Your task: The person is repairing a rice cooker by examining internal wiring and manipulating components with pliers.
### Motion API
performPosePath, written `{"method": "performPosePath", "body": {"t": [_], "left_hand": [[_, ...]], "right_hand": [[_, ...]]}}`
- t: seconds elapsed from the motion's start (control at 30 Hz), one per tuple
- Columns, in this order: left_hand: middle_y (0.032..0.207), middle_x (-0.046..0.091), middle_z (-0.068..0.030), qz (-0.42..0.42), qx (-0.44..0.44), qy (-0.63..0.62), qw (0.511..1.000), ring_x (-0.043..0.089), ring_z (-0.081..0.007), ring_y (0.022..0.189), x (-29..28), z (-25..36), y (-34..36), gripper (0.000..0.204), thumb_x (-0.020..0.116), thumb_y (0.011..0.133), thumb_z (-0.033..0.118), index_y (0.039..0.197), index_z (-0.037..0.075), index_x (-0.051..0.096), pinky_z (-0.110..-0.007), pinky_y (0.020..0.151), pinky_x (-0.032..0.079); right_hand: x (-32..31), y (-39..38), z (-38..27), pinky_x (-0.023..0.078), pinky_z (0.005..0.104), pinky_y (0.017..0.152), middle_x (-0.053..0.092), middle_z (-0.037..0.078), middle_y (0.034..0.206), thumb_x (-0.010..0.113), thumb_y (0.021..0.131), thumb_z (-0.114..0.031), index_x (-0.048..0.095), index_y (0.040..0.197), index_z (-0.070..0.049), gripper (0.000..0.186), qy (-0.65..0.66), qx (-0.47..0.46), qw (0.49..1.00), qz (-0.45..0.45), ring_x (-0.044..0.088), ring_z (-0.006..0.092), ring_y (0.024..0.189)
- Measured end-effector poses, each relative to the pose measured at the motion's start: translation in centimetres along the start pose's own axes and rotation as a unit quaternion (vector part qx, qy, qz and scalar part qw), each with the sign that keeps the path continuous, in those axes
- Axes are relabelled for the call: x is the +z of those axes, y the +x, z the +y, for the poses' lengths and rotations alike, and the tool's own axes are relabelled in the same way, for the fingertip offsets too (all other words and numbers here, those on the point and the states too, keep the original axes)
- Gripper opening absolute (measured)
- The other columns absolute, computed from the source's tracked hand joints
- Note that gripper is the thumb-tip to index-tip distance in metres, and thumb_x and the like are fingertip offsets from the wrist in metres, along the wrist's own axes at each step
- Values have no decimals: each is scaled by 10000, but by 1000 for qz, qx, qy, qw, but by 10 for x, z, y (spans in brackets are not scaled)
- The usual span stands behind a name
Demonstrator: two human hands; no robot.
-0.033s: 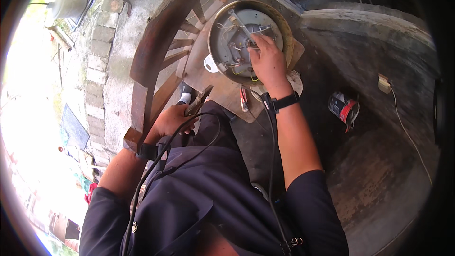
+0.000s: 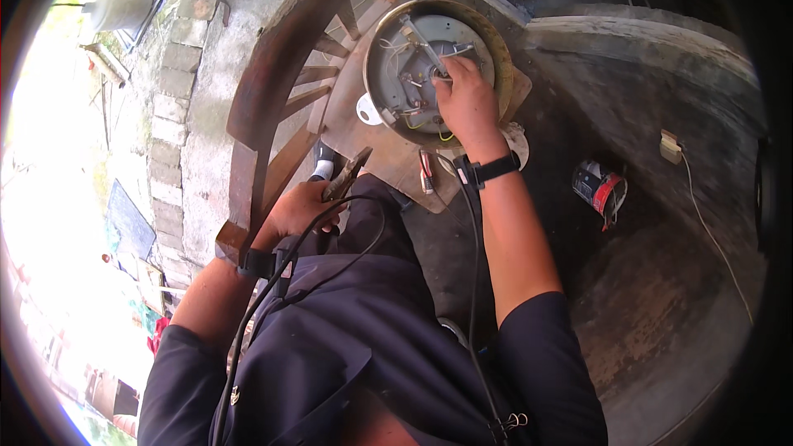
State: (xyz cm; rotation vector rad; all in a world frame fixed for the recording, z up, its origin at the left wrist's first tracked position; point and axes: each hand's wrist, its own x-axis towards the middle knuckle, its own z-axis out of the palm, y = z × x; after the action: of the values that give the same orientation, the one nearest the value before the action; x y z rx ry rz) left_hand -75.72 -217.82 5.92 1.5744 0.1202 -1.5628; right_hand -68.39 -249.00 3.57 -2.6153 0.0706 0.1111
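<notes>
My left hand (image 2: pixel 306 206) is wrapped round worn metal pliers (image 2: pixel 347 175) over my lap. My right hand (image 2: pixel 467 103) reaches into a round appliance base (image 2: pixel 498 49), an open shallow housing with a grey inner plate (image 2: pixel 461 33), thin wires and small fittings. Its curled fingers touch the centre, by the lower end of a grey metal bar (image 2: pixel 421 43); what they grip is hidden. The housing rests on the wooden seat (image 2: pixel 388 165) of a chair. A small red-and-white tool (image 2: pixel 426 175) lies on the seat below it.
The chair's slatted back (image 2: pixel 264 116) rises at my left. A dented paint can (image 2: pixel 595 186) is on the dark floor at right, below a wall socket (image 2: pixel 669 147) with a cord. A bright yard with a block edging (image 2: pixel 172 124) and scattered items spreads at left.
My right hand and fingers have shifted very slightly upward at the centre of the housing. My left hand with the pliers looks the same.
</notes>
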Motion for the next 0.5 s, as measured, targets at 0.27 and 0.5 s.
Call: {"method": "performPosePath", "body": {"t": [0.27,0.5], "left_hand": [[745,694,-50,5,-5,0,1000,674,-114,661,-2,-7,-3,290,630,969,303,917,18,620,-282,624,540],[747,699,-54,15,16,4,1000,692,-129,683,-5,-12,-6,321,623,968,312,893,0,610,-289,653,544]], "right_hand": [[14,47,-6,568,432,820,710,150,1040,655,880,-251,703,997,-96,201,-180,82,973,-122,696,337,989],[10,39,3,559,456,806,709,143,1022,659,849,-245,710,976,-89,207,-152,58,983,-88,691,347,958]]}}
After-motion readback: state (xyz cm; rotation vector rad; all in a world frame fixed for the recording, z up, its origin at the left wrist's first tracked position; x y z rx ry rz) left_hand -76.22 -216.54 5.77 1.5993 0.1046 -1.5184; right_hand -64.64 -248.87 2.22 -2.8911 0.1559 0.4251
